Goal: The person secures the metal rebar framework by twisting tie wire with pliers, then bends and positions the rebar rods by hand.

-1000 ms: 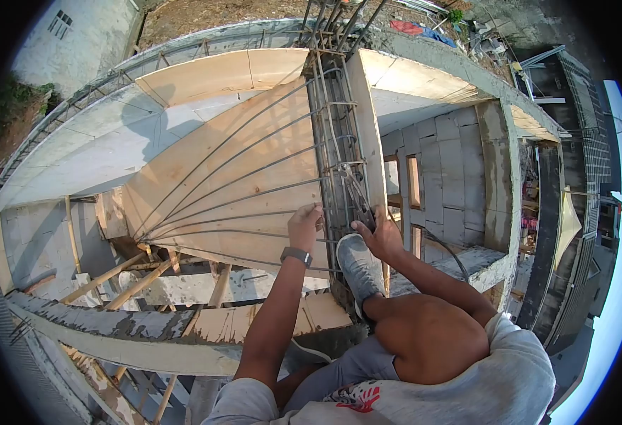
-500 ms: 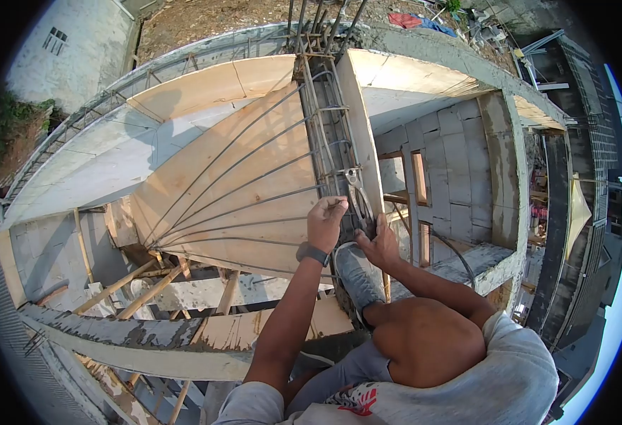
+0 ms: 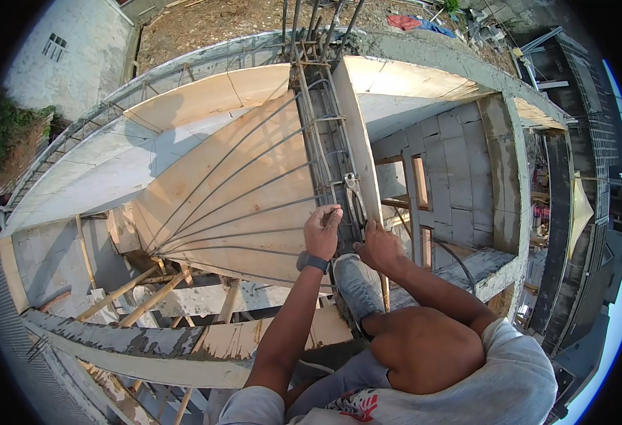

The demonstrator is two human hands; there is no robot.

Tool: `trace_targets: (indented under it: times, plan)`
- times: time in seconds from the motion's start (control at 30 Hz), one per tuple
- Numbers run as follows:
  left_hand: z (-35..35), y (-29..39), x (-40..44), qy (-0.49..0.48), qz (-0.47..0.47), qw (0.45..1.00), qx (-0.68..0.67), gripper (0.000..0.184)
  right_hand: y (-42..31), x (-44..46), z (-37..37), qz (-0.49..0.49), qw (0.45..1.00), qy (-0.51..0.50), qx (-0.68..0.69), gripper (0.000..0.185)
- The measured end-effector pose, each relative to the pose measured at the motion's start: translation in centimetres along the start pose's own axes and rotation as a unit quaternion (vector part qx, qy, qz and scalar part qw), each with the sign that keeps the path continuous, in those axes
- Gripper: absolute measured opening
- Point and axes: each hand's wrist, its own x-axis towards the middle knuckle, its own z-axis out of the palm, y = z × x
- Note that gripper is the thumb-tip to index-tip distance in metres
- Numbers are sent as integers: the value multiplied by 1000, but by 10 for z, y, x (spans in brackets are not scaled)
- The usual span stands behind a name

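Observation:
My left hand (image 3: 323, 232), with a dark watch on its wrist, is raised beside the long steel rebar cage (image 3: 326, 134). Its thumb and fingers are pinched together; anything between them is too small to make out. My right hand (image 3: 382, 248) is closed at the handle ends of metal pincers (image 3: 355, 193). The jaws of the pincers point away from me, over the cage, next to the upright plywood board (image 3: 362, 131). My shoe (image 3: 359, 283) stands just below both hands.
Bent rebars (image 3: 247, 183) fan out over a sloping plywood sheet (image 3: 254, 156) on the left. Below are wooden props (image 3: 153, 297) and a concrete beam (image 3: 141, 358). Right of the board is a drop beside a block wall (image 3: 449, 163). Upright rebar ends (image 3: 314, 21) stand at the far end.
The view has shifted slightly, so the cage and pincers appear a little lower. My left hand stays pinched near the cage, and my right hand remains at the pincers' handles.

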Motion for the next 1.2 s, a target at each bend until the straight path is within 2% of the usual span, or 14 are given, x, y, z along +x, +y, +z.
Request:
trace_targets:
  times: [0.03, 0.13, 0.17, 0.27, 0.37, 0.47, 0.57, 0.67, 0.77, 0.87, 0.97, 1.0, 1.13, 1.2]
  plan:
    - [-1, 2, 3, 8, 6, 1000, 7, 19, -1, 0, -10, -12, 1000, -19, -17, 54]
    - [-4, 22, 6, 12, 37, 997, 66, 19, -14, -4, -52, -44, 999, 32, -4, 48]
    - [-3, 33, 5, 8, 48, 995, 92, 20, -16, 0, -54, -65, 995, 52, 58, 46]
    - [4, 52, 6, 4, 34, 999, 11, 20, -19, 16, -55, -143, 968, 84, 189, 33]
    - [7, 39, 17, 35, 27, 996, -80, 21, -12, 32, -41, -148, 919, -40, 363, 26]
    - [6, 47, 21, 62, -54, 981, -177, 21, -13, 26, -44, -221, 920, 106, 305, 20]
    - [13, 42, 19, 39, -68, 971, -225, 20, -6, 29, -42, -219, 909, 99, 341, 26]
    - [19, 43, 18, 32, -45, 968, -245, 21, 5, 38, -44, -198, 890, 11, 411, 26]
    - [15, 44, 26, 10, -91, 964, -250, 22, 3, 36, -72, -201, 912, -11, 357, 27]
    - [16, 47, 44, -7, -134, 950, -283, 23, 0, 43, -95, -204, 937, 20, 282, 25]
    - [19, 54, 63, -25, -154, 938, -309, 26, -6, 53, -111, -220, 941, 114, 231, 23]
    - [20, 56, 68, -33, -157, 946, -282, 28, -7, 59, -116, -243, 932, 160, 216, 19]
    - [24, 55, 79, -39, -151, 966, -207, 33, -8, 93, -136, -214, 942, 254, 44, 13]
    - [28, 47, 81, -21, -127, 969, -210, 34, -11, 114, -143, -241, 942, 230, -43, 12]
